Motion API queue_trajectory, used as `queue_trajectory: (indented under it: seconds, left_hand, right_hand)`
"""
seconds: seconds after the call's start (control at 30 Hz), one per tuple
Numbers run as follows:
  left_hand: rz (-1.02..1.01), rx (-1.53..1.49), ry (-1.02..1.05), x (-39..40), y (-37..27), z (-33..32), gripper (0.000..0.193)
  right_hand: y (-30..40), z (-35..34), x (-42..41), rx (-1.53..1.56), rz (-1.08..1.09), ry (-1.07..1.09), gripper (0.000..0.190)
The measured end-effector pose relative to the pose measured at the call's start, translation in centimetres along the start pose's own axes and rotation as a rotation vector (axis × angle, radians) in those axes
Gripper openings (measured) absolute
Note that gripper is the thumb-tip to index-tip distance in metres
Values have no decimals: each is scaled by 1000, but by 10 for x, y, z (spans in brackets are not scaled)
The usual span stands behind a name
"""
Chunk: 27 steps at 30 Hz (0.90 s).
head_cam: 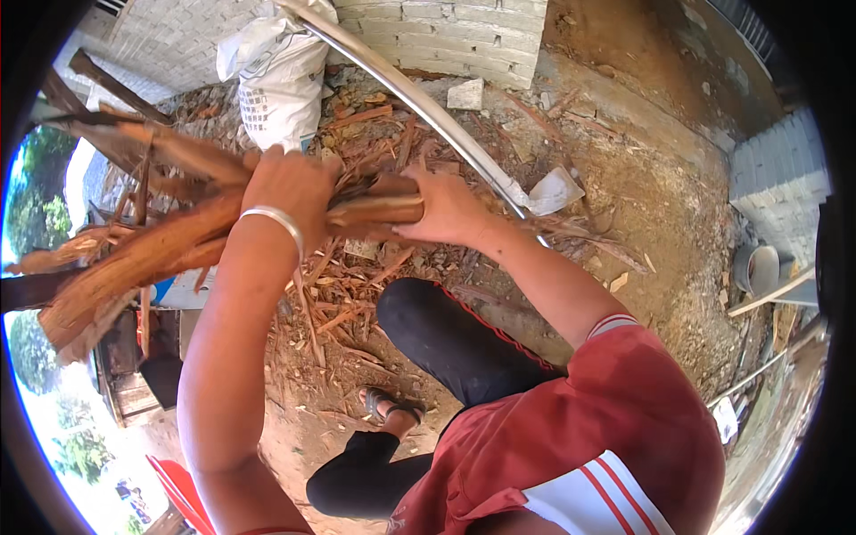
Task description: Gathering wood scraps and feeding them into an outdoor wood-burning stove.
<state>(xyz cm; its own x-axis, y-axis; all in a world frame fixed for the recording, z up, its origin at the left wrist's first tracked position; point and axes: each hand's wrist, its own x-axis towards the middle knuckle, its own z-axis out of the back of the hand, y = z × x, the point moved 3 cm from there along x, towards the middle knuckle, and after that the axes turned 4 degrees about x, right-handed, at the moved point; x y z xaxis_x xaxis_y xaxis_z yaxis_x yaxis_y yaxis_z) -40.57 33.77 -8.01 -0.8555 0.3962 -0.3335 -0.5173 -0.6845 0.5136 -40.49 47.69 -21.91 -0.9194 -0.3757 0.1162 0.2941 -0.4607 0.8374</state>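
Note:
A bundle of split wood pieces and bark strips [150, 251] stretches from the left side to the middle of the view, held off the ground. My left hand [287, 184], with a metal bangle at the wrist, is wrapped over the bundle. At its right end my right hand [445, 207] grips the ends of the pieces, some fingers hidden behind the wood. Thin strips dangle below my left hand. The far-left ends of the bundle are slightly blurred.
A white woven sack [281, 87] bearing print stands beyond my hands. A shiny metal pole [414, 100] slants past my right hand. Wood chips [341, 301] litter the dirt around my sandaled foot. Brick walls [441, 33] rise behind; a metal pot [759, 267] lies at right.

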Motion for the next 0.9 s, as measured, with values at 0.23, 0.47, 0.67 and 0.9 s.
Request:
queue_trajectory:
  seconds: [0.23,0.47,0.67,0.9]
  left_hand:
    - [132,-333,141,-58,-53,-60,62]
    - [333,-809,254,-73,-75,-105,84]
    - [279,-698,86,-87,-80,-115,85]
    - [537,-1130,259,-98,-89,-183,47]
  right_hand:
    - [-4,15,-43,-286,235,378,59]
    - [-22,54,-44,-324,393,521,94]
    - [-63,23,-70,-294,-2,791,97]
    - [-64,-18,-58,-29,38,609,65]
